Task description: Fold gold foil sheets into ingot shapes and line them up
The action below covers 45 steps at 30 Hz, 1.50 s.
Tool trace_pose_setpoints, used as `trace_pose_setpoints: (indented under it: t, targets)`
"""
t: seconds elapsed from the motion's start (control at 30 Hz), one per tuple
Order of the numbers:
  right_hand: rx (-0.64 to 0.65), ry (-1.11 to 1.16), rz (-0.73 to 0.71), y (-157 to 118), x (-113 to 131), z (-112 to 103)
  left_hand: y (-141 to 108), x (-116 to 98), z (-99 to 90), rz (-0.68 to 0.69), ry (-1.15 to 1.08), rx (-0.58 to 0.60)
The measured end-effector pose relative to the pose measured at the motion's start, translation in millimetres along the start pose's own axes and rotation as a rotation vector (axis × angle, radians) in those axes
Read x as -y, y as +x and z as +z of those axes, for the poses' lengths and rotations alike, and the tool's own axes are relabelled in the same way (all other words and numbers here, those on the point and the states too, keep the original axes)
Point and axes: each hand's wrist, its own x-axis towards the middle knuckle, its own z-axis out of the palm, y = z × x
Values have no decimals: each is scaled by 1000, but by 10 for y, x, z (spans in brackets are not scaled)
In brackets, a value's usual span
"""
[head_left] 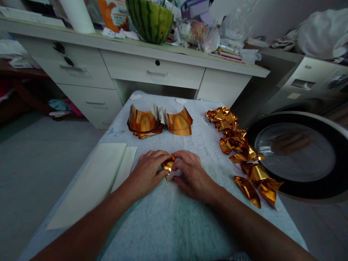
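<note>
A person's two bare hands meet over the middle of a table (168, 224) covered in a pale cloth, with a small piece of gold foil (168, 166) held between them. The left hand (148, 170) grips the piece from its left side, fingers along the top and thumb low; the right hand (191, 174) curls around its right side, fingertips on the foil and close to the left hand's. A whitish surface shows between the right hand's fingers, at the lower edge of the foil. Beyond the hands, toward the far end of the table, two curved stacks of gold sheets, a left stack (143, 121) and a right stack (178, 123), stand side by side with pale edges between them. To the right, a loose row of crumpled and folded gold pieces (233, 139) runs along the table's edge. To the left, near the left forearm, lie flat cream-coloured sheets (89, 177). Behind the table is a white desk with drawers (152, 74), topped by a cut watermelon (150, 21) and clutter. At right, a washing machine (301, 78) has its round door (295, 152) open.
</note>
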Motion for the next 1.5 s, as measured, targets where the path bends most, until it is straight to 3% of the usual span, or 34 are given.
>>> trace_pose_setpoints:
  t: [0.43,0.6,0.87,1.03,1.2,1.5]
  targets:
    - [117,-105,52,24,21,11,-28,-15,-17,125,104,9]
    - [75,-187,127,20,46,13,-27,-57,-31,62,138,23]
    - [-8,-243,184,-22,20,33,-44,15,-18,67,80,-13]
    - [-57,-188,50,-24,8,37,-24,32,-36,51,28,-13]
    - [63,-130,-162,-7,5,30,-8,43,-48,68,-21,-11]
    - [81,-73,-137,-9,-29,27,44,76,-35,41,-73,-44]
